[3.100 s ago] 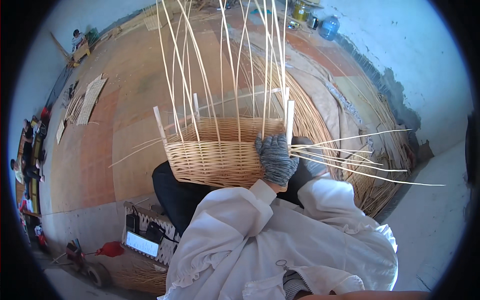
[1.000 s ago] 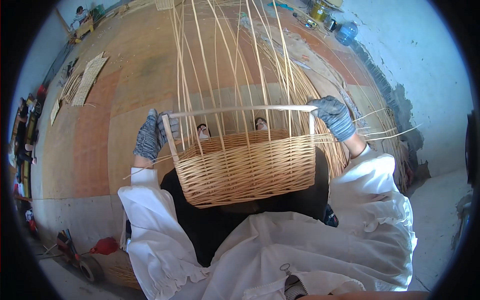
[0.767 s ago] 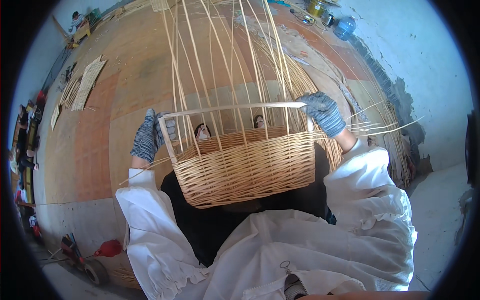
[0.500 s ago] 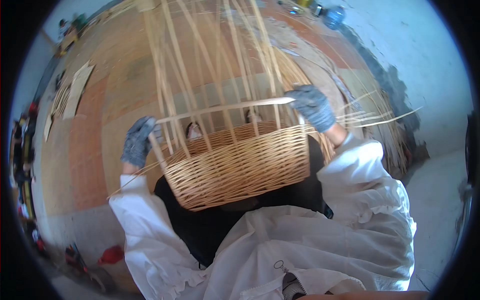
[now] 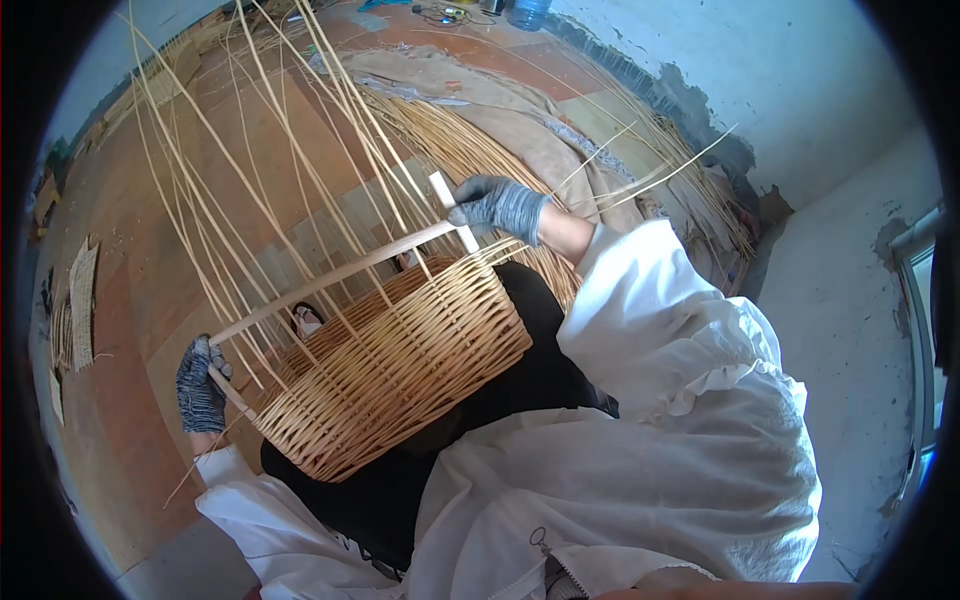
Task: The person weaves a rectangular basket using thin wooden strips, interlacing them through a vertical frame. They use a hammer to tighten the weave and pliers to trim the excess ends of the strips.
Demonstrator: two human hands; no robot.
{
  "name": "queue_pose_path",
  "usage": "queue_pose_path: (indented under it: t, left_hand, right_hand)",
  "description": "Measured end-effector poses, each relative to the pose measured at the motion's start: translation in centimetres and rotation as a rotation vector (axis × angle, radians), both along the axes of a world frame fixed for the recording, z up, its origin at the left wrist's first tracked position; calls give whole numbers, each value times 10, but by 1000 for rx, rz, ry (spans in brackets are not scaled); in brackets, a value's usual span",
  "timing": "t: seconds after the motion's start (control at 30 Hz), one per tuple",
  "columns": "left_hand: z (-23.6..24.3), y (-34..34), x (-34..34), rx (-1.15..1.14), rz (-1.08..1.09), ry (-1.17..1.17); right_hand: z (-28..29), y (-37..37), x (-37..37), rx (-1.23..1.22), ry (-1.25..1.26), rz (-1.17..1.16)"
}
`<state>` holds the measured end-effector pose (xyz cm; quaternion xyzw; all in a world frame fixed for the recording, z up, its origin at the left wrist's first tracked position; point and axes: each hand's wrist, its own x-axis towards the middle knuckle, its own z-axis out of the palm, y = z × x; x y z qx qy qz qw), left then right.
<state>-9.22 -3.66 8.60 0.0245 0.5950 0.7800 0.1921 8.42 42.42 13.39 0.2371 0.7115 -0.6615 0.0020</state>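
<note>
A woven wicker basket [image 5: 400, 370] sits tilted on my lap, its left end lower than its right. Long pale willow rods [image 5: 285, 125] rise from its rim and fan out away from me. A flat wooden bar [image 5: 330, 280] spans above the near side of the basket. My left hand [image 5: 203, 385], in a grey knit glove, is closed around the bar's left end, where a short slat [image 5: 233, 393] slants to the basket. At the other end, my gloved right hand [image 5: 500, 208] pinches a pale wooden upright [image 5: 443, 190] where it meets the bar.
A long bundle of willow rods [image 5: 480, 140] lies on the floor beyond the basket, beside a brown cloth [image 5: 540, 130]. A blue water jug [image 5: 530, 12] stands far off by the wall. Woven strips [image 5: 80, 310] lie at the left. A black cloth [image 5: 470, 400] covers my lap.
The basket and bar have swung to the left in view and tilted more, left end down. Both my hands moved along with them, still at the bar's ends.
</note>
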Motion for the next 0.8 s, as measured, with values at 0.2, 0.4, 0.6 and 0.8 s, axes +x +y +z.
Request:
queue_pose_path:
  t: [0.2,0.4,0.6,0.8]
  left_hand:
    - [-6,-11,0,-69,68,14]
    - [-6,-8,3,-61,111,35]
    - [-3,-5,2,-99,128,15]
    - [10,-13,-1,-162,47,-45]
  right_hand:
    - [-3,1,-2,-294,-117,369]
    - [-8,-3,5,-263,12,339]
    - [-9,-9,3,-132,-37,217]
    - [-12,-26,8,126,32,104]
